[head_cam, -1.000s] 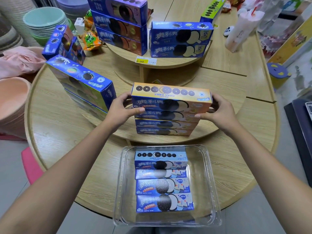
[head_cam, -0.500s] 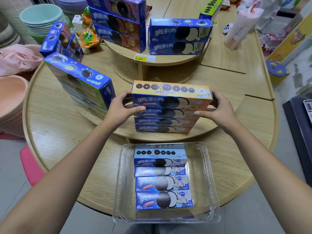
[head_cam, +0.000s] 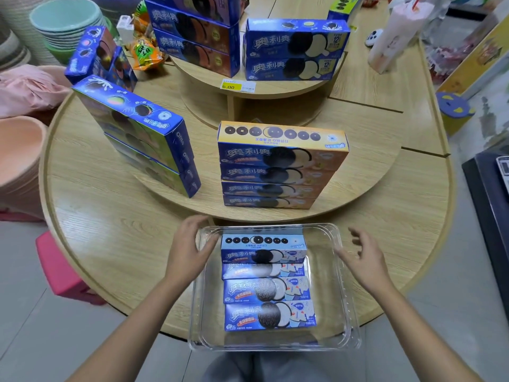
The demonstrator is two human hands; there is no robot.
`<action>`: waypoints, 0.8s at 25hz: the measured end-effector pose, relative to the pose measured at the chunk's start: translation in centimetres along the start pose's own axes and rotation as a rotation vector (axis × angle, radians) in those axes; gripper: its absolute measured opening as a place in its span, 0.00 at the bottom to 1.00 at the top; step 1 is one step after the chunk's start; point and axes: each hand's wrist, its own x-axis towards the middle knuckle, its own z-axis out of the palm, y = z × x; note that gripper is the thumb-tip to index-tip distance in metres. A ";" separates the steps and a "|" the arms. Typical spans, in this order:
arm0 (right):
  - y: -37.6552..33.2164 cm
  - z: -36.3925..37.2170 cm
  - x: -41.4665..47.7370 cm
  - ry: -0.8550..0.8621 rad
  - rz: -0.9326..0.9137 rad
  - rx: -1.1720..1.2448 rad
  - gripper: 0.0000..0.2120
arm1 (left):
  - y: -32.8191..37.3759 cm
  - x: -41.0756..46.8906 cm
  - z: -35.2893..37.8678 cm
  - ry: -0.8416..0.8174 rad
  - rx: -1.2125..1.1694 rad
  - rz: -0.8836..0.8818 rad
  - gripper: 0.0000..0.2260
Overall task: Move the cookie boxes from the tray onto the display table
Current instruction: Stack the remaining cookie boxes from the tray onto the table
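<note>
A clear plastic tray (head_cam: 345, 293) rests on the near edge of the round wooden display table (head_cam: 110, 221). Several blue cookie boxes (head_cam: 265, 288) lie stacked in the tray. A stack of orange-topped cookie boxes (head_cam: 281, 164) stands on the table's middle tier, just beyond the tray. My left hand (head_cam: 190, 252) is at the tray's left rim, fingers apart, beside the top box and holding nothing. Over the tray's right side hovers my right hand (head_cam: 360, 260), empty with spread fingers.
Another stack of blue boxes (head_cam: 137, 133) stands to the left on the middle tier. More boxes (head_cam: 294, 48) fill the top tier, above a yellow price tag (head_cam: 238, 86). Bowls (head_cam: 66, 23) and pink basins (head_cam: 16, 161) sit left; a pink stool (head_cam: 60, 268) is below.
Both hands let go of the orange-topped box, which now lies on the stack, and drew back toward the tray.
</note>
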 end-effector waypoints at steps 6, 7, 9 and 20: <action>2.1 2.1 -4.2 -0.002 0.251 0.002 0.23 | -3.7 -6.9 1.9 -0.047 0.056 -0.401 0.22; 1.9 2.4 -4.5 -0.002 0.250 0.001 0.20 | -3.8 -7.5 2.1 -0.060 0.037 -0.439 0.21; 1.6 3.1 -5.1 0.018 0.242 -0.020 0.15 | -3.7 -8.3 2.3 -0.066 0.009 -0.480 0.18; 2.5 2.9 -5.8 0.172 0.309 0.003 0.09 | -1.3 -9.0 2.3 -0.121 -0.019 -0.445 0.10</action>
